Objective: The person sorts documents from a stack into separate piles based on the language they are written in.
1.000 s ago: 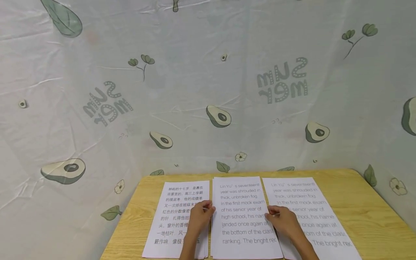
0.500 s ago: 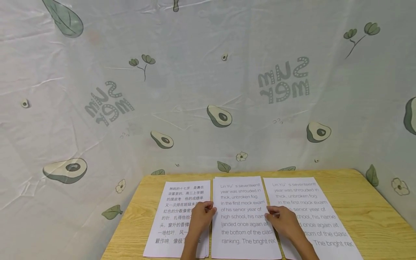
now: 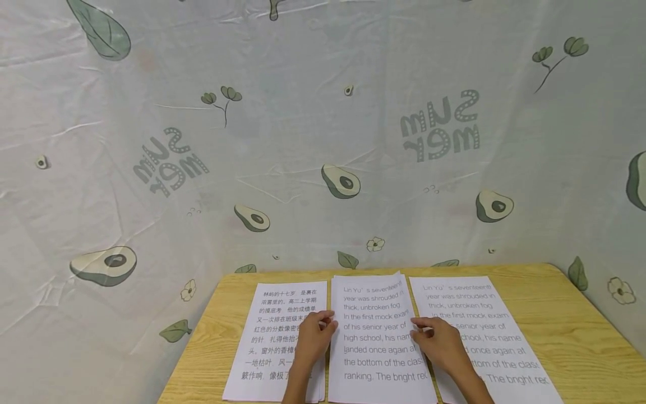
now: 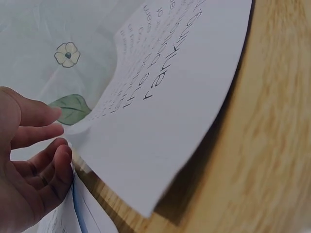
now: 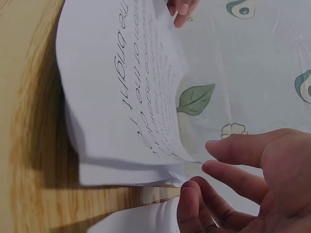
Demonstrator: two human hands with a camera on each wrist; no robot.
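Printed English sheets of paper (image 3: pixel 373 362) lie in the middle of the table, long sides facing my hands. My left hand (image 3: pixel 314 342) pinches the left edge of the top sheet between thumb and fingers. On the opposite edge, my right hand (image 3: pixel 443 343) pinches the paper at about the same height. Seen from the left wrist, the sheet (image 4: pixel 150 145) bows up off the wood near that hand (image 4: pixel 29 170). In the right wrist view a second sheet (image 5: pixel 121 174) shows beneath the top one, beside the right fingers (image 5: pixel 233 174).
To the left lies a pile of sheets with Chinese text (image 3: pixel 262 342), partly under the left forearm. Another English sheet (image 3: pixel 510 353) lies on the right, partly covered by the right arm. Behind the wooden table (image 3: pixel 570 325) hangs an avocado-patterned curtain (image 3: pixel 292 140).
Both hands stay at the middle sheets' edges, the right one shifting slightly left. The top sheet's right side now bends, and a corner of paper pokes out at the far right edge.
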